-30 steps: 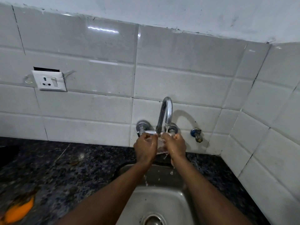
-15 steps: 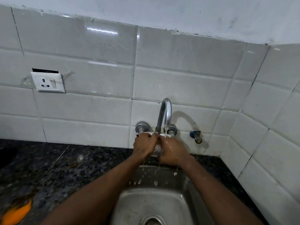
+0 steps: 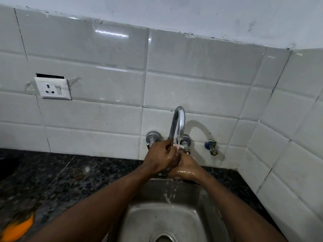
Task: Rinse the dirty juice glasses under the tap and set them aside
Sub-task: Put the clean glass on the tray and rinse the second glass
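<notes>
- An orange object (image 3: 17, 228), blurred, lies at the near left edge of the dark speckled countertop (image 3: 52, 182).
- A white wall socket (image 3: 53, 88) sits on the tiled wall (image 3: 104, 84) above the counter, well left of the sink.
- The left hand (image 3: 160, 158) reaches over the back of the sink, just below the spout. Its fingers are curled over the top of something pale and clear.
- The chrome tap (image 3: 179, 119) arches out from the wall, and a thin stream of water (image 3: 178, 139) falls from it onto the hands.
- Only a sliver of the juice glass (image 3: 176, 146) shows, at the left fingertips right under the stream. The rest is hidden between the two hands.
- The right hand (image 3: 186, 170), wet and shiny, lies lower and presses against the left. Its fingers are tucked out of sight, so I cannot tell what they grip.
- Water runs off the hands into the steel sink (image 3: 194, 199).
- A small valve (image 3: 211, 147) juts from the wall right of the tap.
</notes>
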{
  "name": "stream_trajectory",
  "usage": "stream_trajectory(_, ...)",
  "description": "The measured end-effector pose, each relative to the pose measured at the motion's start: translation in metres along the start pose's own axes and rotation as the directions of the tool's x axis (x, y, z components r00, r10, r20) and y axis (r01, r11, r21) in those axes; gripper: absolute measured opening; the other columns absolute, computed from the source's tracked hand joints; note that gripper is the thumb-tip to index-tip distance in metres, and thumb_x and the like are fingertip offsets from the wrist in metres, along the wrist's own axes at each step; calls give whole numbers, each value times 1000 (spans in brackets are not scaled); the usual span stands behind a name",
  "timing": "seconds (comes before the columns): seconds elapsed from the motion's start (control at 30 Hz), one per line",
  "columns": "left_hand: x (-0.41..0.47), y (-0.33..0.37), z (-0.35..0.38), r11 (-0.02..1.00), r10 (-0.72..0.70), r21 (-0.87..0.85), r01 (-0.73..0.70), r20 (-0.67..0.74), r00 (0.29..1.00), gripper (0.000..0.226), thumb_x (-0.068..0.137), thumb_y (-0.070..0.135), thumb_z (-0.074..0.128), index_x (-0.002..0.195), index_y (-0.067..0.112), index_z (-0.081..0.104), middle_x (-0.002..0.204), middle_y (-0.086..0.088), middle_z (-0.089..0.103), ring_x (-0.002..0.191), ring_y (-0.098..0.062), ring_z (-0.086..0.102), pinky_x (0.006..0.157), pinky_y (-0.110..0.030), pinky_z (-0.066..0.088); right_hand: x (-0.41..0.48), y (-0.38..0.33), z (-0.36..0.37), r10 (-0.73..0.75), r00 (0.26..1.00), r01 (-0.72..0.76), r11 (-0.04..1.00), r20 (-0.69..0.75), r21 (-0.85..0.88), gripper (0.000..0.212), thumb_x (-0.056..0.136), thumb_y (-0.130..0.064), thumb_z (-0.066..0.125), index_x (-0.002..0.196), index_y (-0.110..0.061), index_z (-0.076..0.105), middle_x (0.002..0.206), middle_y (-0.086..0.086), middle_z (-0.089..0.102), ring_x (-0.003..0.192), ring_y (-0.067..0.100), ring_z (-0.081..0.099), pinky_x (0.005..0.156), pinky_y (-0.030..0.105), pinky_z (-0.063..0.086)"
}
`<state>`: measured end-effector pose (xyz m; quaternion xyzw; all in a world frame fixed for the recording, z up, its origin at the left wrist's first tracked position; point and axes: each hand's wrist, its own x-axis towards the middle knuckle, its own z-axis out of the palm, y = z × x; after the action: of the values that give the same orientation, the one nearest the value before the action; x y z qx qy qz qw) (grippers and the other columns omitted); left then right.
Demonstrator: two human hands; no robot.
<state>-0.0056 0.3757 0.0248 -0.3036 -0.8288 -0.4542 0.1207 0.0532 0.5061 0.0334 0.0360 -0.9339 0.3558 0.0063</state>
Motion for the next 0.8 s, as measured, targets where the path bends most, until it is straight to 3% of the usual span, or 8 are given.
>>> stream_trajectory(0.1, 8, 5, 9, 906, -320, 302, 296, 33, 947, 44, 102, 37, 36, 110, 3, 63, 114, -20, 65, 105, -36, 60, 88, -39, 47, 7, 7, 19, -80, 983, 19, 939, -166, -344, 55, 72, -39, 76, 117, -14, 56, 105, 3, 67, 91, 18, 67, 78, 28, 55)
stream_trajectory(0.23, 3, 2, 12, 984, -177, -8, 177, 27, 984, 53, 98, 55, 39, 81, 12, 67, 78, -4, 66, 72, -19, 61, 70, -31, 45, 12, 13, 28, 60, 986, -45, 994, -155, 98, 77, 76, -15, 77, 139, -17, 32, 117, 4, 62, 107, 20, 64, 79, 21, 55)
stream_trajectory(0.33, 5, 1, 9, 999, 11, -40, -8, 74, 997, 44, 97, 46, 46, 73, 13, 64, 66, -4, 63, 62, -19, 60, 60, -29, 44, 10, 14, 26, 96, 994, -63, 898, -54, 436, 102, 71, 8, 73, 145, -32, 15, 126, 7, 51, 112, 29, 61, 69, 23, 57)
stream_trajectory(0.43, 15, 3, 11, 989, -145, -30, 148, 79, 986, 57, 102, 52, 33, 82, 11, 67, 77, -8, 67, 75, -23, 65, 67, -30, 45, 9, 12, 28, 41, 981, -2, 980, -190, 198, 90, 79, -12, 75, 149, -22, 20, 126, 5, 58, 113, 24, 61, 81, 20, 53)
stream_trajectory(0.5, 21, 10, 10, 939, -291, -180, 293, 39, 956, 73, 96, 69, 21, 87, 13, 67, 86, -9, 68, 86, -24, 66, 79, -36, 50, 8, 10, 33, -13, 961, 56, 987, -276, 149, 97, 79, -24, 78, 151, -28, 14, 125, -3, 59, 109, 16, 62, 88, 26, 54)
stream_trajectory(0.57, 25, 12, 8, 881, -390, -269, 389, 52, 919, 78, 92, 77, 17, 93, 15, 65, 95, -7, 68, 92, -24, 66, 89, -42, 51, 5, 9, 36, -11, 920, 84, 982, -391, 170, 86, 75, -22, 83, 142, -29, 28, 113, -9, 63, 95, 6, 65, 74, 13, 53)
stream_trajectory(0.73, 12, -15, 7, 568, -647, -440, 695, 283, 708, 47, 98, 49, 42, 108, 7, 61, 87, -13, 72, 73, -27, 65, 61, -32, 50, 4, 14, 34, 103, 787, 61, 968, -609, 242, 57, 68, -41, 86, 105, -24, 46, 81, -11, 62, 67, 1, 61, 52, 6, 43)
stream_trajectory(0.8, 3, -19, 10, 531, -661, -419, 737, 338, 669, 41, 99, 40, 43, 96, 5, 63, 77, -13, 69, 65, -26, 61, 58, -31, 47, 3, 14, 35, 40, 821, 45, 990, -570, 133, 51, 70, -38, 85, 101, -24, 46, 77, -12, 61, 63, -3, 59, 51, 6, 43)
